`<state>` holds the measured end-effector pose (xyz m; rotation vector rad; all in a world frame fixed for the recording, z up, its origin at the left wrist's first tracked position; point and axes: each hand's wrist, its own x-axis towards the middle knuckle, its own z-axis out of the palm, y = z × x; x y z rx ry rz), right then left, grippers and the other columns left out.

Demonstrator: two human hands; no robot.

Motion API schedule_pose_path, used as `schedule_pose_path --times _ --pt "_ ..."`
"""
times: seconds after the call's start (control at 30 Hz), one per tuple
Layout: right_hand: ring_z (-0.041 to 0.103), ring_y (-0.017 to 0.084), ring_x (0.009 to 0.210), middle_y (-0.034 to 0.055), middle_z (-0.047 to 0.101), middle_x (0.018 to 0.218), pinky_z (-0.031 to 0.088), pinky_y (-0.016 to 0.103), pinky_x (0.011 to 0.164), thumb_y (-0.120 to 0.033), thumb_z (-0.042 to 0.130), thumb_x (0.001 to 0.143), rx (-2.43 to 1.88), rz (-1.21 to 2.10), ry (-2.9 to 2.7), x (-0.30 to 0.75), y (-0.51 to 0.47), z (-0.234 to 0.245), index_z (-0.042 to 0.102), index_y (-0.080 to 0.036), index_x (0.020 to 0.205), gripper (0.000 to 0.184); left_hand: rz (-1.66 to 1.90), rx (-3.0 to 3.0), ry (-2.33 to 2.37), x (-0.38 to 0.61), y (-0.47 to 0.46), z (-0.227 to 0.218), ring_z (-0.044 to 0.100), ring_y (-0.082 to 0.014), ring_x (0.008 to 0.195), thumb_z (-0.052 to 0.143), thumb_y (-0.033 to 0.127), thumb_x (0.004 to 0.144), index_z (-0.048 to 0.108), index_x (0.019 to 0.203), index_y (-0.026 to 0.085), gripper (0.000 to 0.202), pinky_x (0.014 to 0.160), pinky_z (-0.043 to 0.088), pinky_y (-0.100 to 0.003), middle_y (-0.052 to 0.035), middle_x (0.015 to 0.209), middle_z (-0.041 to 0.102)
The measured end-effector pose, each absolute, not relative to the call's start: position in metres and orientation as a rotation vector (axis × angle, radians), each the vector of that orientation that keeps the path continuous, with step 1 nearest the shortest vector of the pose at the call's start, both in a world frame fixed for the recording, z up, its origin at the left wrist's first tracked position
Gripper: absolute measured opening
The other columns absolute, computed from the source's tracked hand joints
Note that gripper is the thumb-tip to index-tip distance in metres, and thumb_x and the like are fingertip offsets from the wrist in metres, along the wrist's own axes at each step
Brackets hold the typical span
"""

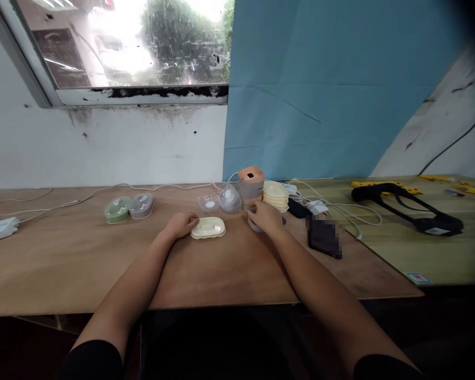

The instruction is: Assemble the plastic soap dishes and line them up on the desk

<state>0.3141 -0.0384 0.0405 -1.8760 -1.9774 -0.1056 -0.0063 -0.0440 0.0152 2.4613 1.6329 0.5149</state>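
Note:
A cream oval plastic tray lies on the brown tabletop, and my left hand grips its left edge with the fingers bent over the rim. Further right, my right hand has its fingers closed around a grey plastic piece, partly hidden by the hand. Just behind it rises a stack of grey pieces topped by an orange one. A pile of cream trays stands beside that stack. Clear plastic covers sit between the tray and the grey stack.
At left are a green lidded container, a grey lidded container and a white power strip. White cables run along the wall. On the right lie a dark pixelated object, a white charger and a black headset-like frame.

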Motion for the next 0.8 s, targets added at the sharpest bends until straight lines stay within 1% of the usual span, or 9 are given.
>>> schedule_pose_path --times 0.1,0.17,0.27,0.37,0.43,0.5,0.6,0.73,0.8 --pt "0.063 0.03 0.1 0.0151 0.068 0.11 0.044 0.034 0.077 -0.042 0.054 0.084 -1.995 -0.031 -2.062 0.32 -0.035 0.04 0.064 -0.018 0.113 0.039 0.523 2.449 1.64 -0.006 -0.045 0.016 0.066 -0.0223 0.086 0.043 0.041 0.09 0.069 0.103 0.023 0.034 0.073 0.047 -0.029 -0.0055 0.098 0.073" --pt "0.062 0.03 0.103 0.0154 0.067 0.114 0.044 0.034 0.08 -0.041 0.051 0.086 -1.934 0.033 -2.17 0.321 -0.033 0.039 0.062 -0.017 0.118 0.041 0.537 2.448 1.629 -0.007 -0.045 0.015 0.066 -0.022 0.086 0.043 0.04 0.09 0.07 0.102 0.022 0.034 0.073 0.047 -0.029 -0.0057 0.098 0.073" --pt "0.061 0.028 0.105 0.0123 0.065 0.121 0.044 0.033 0.081 -0.037 0.055 0.083 -1.791 0.111 -2.329 0.316 -0.035 0.036 0.054 -0.02 0.128 0.049 0.553 2.456 1.615 -0.008 -0.045 0.015 0.066 -0.0221 0.084 0.044 0.04 0.09 0.069 0.103 0.022 0.034 0.072 0.047 -0.029 -0.0058 0.096 0.073" --pt "0.061 0.026 0.104 0.0081 0.065 0.121 0.043 0.031 0.079 -0.031 0.06 0.077 -1.691 0.175 -2.425 0.307 -0.041 0.036 0.056 -0.024 0.128 0.051 0.561 2.457 1.625 -0.009 -0.045 0.014 0.066 -0.0226 0.084 0.043 0.042 0.09 0.069 0.104 0.023 0.035 0.071 0.046 -0.03 -0.0056 0.096 0.073" --pt "0.062 0.023 0.096 0.0058 0.069 0.11 0.042 0.028 0.075 -0.024 0.058 0.075 -1.619 0.222 -2.424 0.3 -0.047 0.038 0.061 -0.025 0.121 0.046 0.572 2.449 1.636 -0.009 -0.045 0.014 0.066 -0.0227 0.084 0.043 0.043 0.09 0.069 0.105 0.023 0.036 0.07 0.046 -0.03 -0.0057 0.095 0.073" --pt "0.062 0.019 0.081 0.0032 0.071 0.089 0.04 0.026 0.068 -0.019 0.056 0.074 -1.533 0.281 -2.375 0.293 -0.054 0.043 0.065 -0.025 0.116 0.043 0.579 2.436 1.647 -0.009 -0.045 0.014 0.066 -0.0228 0.084 0.042 0.044 0.091 0.069 0.106 0.023 0.038 0.07 0.046 -0.03 -0.006 0.094 0.073" --pt "0.052 0.013 0.059 -0.0025 0.059 0.062 0.035 0.023 0.057 -0.019 0.052 0.076 -1.346 0.477 -2.253 0.284 -0.066 0.053 0.067 -0.022 0.112 0.039 0.597 2.423 1.671 -0.008 -0.045 0.014 0.066 -0.0231 0.084 0.041 0.046 0.091 0.068 0.109 0.022 0.041 0.07 0.046 -0.03 -0.0068 0.095 0.073" --pt "0.035 0.008 0.047 -0.0076 0.041 0.05 0.028 0.021 0.049 -0.027 0.054 0.077 -1.106 0.764 -2.035 0.277 -0.078 0.063 0.069 -0.017 0.105 0.032 0.629 2.42 1.694 -0.008 -0.044 0.013 0.066 -0.0227 0.082 0.043 0.046 0.091 0.067 0.113 0.02 0.042 0.071 0.047 -0.03 -0.0076 0.092 0.073" --pt "0.036 0.008 0.048 -0.0068 0.043 0.052 0.028 0.021 0.049 -0.031 0.059 0.076 -1.004 0.838 -1.923 0.277 -0.079 0.066 0.07 -0.017 0.098 0.028 0.656 2.42 1.701 -0.008 -0.044 0.012 0.067 -0.0222 0.08 0.043 0.046 0.091 0.067 0.115 0.02 0.043 0.071 0.047 -0.03 -0.0075 0.089 0.073"
